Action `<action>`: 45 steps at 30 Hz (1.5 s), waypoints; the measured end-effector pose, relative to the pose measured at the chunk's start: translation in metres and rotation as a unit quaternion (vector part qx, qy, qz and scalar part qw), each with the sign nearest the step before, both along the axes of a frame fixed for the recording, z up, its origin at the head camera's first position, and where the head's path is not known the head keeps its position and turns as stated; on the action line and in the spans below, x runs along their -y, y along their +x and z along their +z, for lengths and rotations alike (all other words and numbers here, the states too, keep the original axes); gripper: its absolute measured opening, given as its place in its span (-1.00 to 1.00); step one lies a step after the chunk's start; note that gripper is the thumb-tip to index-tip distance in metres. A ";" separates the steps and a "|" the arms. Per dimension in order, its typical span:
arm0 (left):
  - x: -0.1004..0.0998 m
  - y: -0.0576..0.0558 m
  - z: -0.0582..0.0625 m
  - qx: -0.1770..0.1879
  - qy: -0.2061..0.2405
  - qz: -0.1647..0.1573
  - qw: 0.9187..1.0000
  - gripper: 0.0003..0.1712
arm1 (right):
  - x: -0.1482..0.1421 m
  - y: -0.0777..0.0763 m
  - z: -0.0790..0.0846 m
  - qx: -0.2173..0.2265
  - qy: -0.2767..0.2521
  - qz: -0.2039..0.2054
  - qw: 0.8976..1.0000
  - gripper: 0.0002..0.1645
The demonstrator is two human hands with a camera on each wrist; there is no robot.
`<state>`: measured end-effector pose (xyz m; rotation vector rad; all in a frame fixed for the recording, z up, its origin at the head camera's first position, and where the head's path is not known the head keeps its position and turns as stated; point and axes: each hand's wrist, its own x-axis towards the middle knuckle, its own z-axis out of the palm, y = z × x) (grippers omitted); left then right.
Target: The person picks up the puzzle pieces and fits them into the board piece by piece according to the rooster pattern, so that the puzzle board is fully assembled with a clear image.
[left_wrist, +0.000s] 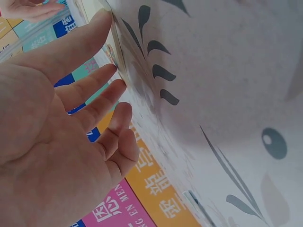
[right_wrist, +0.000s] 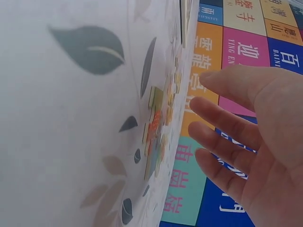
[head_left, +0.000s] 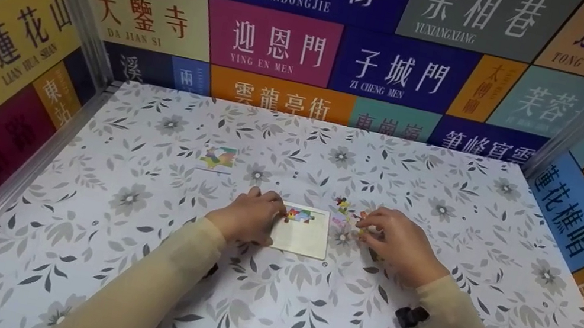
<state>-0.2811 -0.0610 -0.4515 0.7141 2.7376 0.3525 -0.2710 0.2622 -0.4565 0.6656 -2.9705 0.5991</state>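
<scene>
A shallow cream puzzle tray [head_left: 299, 240] lies at the middle of the table, with a few colourful joined jigsaw pieces [head_left: 301, 215] along its far side. My left hand [head_left: 251, 217] rests at the tray's left edge. In the left wrist view the left thumb [left_wrist: 90, 35] and first two fingertips meet that edge, while the other fingers bend away. My right hand [head_left: 400, 246] hovers right of the tray beside loose jigsaw pieces [head_left: 344, 204]. Those pieces [right_wrist: 154, 123] lie partly overlapping on the tabletop in the right wrist view; the right fingers are loosely bent and apart, holding nothing.
A small square picture card [head_left: 218, 158] lies back left of the tray. The table has a white cloth [head_left: 139, 281] with grey leaves and flowers. Panels of coloured street signs [head_left: 283, 45] stand at the back and sides.
</scene>
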 end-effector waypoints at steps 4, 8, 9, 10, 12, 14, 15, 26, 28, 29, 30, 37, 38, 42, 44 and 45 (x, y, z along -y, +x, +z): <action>0.000 0.000 0.001 -0.001 -0.001 -0.001 1.000 -0.26 | -0.003 0.000 0.002 0.008 0.012 -0.007 1.000 -0.80; 0.000 0.000 0.002 0.002 -0.007 0.001 1.000 -0.25 | -0.007 0.002 0.001 0.018 0.020 -0.016 1.000 -0.80; 0.000 0.000 0.003 0.004 -0.008 0.002 1.000 -0.25 | -0.008 0.002 0.001 0.020 0.020 -0.019 0.999 -0.80; 0.000 0.000 0.003 0.005 -0.009 0.002 1.000 -0.25 | -0.009 0.003 0.001 0.022 0.021 -0.021 0.999 -0.80; 0.000 0.000 0.004 0.006 -0.014 0.003 1.000 -0.25 | -0.012 0.003 0.001 0.025 0.022 -0.026 0.999 -0.80; 0.000 0.000 0.004 0.008 -0.015 0.004 1.000 -0.25 | -0.014 0.003 0.002 0.029 0.020 -0.030 0.999 -0.81; 0.000 -0.001 0.004 0.009 -0.016 0.005 1.000 -0.25 | -0.016 0.003 0.003 0.028 0.019 -0.031 0.999 -0.81; 0.000 0.000 0.006 0.016 -0.012 0.006 1.000 -0.26 | -0.030 0.002 0.005 0.052 0.018 -0.015 0.998 -0.78; 0.000 0.001 0.007 0.018 -0.008 0.006 1.000 -0.27 | -0.032 0.003 0.005 0.058 0.014 -0.010 0.998 -0.78; 0.000 0.001 0.007 0.017 -0.006 0.005 1.000 -0.27 | -0.033 0.003 0.006 0.060 0.013 -0.006 0.998 -0.78; 0.000 0.001 0.007 0.014 -0.005 0.004 1.000 -0.27 | -0.034 0.004 0.006 0.060 0.010 0.002 0.998 -0.78; 0.001 0.001 0.006 -0.005 -0.002 -0.006 1.000 -0.27 | -0.037 0.006 0.005 0.067 -0.004 0.035 0.997 -0.74; 0.001 0.001 0.005 -0.003 -0.004 -0.005 1.000 -0.27 | -0.038 0.006 0.004 0.071 -0.008 0.036 0.997 -0.74; 0.000 0.001 0.004 0.001 -0.006 -0.002 1.000 -0.26 | -0.039 0.006 0.001 0.080 -0.014 0.043 0.996 -0.72; -0.001 0.000 0.003 0.002 -0.005 -0.002 1.000 -0.25 | -0.040 0.006 0.000 0.085 -0.014 0.047 0.995 -0.73; -0.001 0.001 0.004 0.002 -0.004 -0.003 1.000 -0.25 | -0.040 0.006 -0.001 0.084 -0.012 0.050 0.995 -0.74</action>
